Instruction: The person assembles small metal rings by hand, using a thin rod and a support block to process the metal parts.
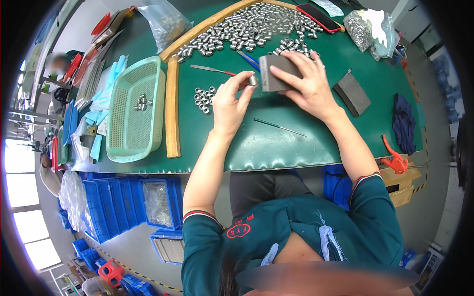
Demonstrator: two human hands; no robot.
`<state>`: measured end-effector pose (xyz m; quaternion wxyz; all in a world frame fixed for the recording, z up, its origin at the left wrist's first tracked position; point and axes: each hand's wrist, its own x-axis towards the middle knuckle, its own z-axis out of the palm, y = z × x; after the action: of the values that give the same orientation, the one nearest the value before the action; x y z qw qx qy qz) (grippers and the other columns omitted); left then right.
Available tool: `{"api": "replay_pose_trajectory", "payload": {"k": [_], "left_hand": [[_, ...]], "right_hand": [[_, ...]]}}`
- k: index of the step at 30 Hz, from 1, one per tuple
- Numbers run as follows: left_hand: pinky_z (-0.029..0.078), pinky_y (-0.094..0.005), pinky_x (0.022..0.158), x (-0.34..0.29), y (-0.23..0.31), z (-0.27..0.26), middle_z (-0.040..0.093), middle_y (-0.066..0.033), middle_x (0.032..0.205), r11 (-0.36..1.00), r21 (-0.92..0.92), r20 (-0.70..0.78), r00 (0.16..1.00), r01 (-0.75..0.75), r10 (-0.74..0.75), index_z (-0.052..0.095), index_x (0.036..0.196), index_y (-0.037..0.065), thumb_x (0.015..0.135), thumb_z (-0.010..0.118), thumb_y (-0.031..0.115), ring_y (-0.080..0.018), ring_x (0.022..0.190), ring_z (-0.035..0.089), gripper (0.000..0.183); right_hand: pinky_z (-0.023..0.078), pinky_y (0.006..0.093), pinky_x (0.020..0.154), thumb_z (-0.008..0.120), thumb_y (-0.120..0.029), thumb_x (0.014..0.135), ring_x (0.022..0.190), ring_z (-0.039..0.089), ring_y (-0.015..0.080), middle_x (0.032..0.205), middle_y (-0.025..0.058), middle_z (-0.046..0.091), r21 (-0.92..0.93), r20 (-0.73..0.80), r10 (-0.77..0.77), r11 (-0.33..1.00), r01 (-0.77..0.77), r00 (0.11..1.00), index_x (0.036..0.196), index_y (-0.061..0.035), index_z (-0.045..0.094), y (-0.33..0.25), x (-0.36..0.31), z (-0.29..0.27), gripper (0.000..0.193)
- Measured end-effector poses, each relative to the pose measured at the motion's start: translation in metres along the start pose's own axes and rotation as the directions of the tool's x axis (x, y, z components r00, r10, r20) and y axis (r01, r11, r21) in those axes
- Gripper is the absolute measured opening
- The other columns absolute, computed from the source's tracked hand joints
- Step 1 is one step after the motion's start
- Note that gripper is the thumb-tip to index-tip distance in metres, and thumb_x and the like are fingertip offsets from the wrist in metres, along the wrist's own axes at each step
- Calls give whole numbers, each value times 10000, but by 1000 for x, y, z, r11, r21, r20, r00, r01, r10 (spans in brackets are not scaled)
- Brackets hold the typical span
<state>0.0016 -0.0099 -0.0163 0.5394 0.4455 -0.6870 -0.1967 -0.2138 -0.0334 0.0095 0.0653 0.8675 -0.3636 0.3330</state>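
Between the thumb and fingers of my left hand (231,101) is a small metal sleeve (253,80), its end facing right. My right hand (311,86) grips a grey-brown rectangular block (277,73), fingers over its top and right side. The block stands close to the sleeve; whether they touch I cannot tell. Left of my left hand, a small group of metal sleeves (203,100) stands on the green table. A red-handled file (210,69) lies behind that hand, and blue-handled pliers (250,59) lie partly hidden behind the block.
A big pile of sleeves (237,30) lies inside wooden strips (173,111). Left is a green basket (129,133) with a few sleeves. A thin rod tool (279,127), a dark grey block (352,92), a phone (318,18), dark cloth (404,123) and bags (358,30) also lie around.
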Motion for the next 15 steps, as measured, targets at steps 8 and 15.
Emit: {"api": "replay_pose_trajectory", "payload": {"k": [8,15], "left_hand": [[508,-286,763,0,9,0,655,-92,983,994,-59,9,996,90,-90,587,1104,33,819,637,-17,-161,874,637,293],[495,-334,741,0,15,-2,651,-91,923,987,159,11,999,-39,37,627,1039,61,744,646,22,-255,820,636,299]], "right_hand": [[247,596,1044,747,-218,669,1242,445,277,1359,70,454,150,-44,4,989,2,999,1269,-329,559,-10,-3,1,639],[268,595,1031,743,-236,673,1243,461,264,1347,49,471,91,2,-98,991,97,995,1244,-375,566,-15,-1,1,614]]}}
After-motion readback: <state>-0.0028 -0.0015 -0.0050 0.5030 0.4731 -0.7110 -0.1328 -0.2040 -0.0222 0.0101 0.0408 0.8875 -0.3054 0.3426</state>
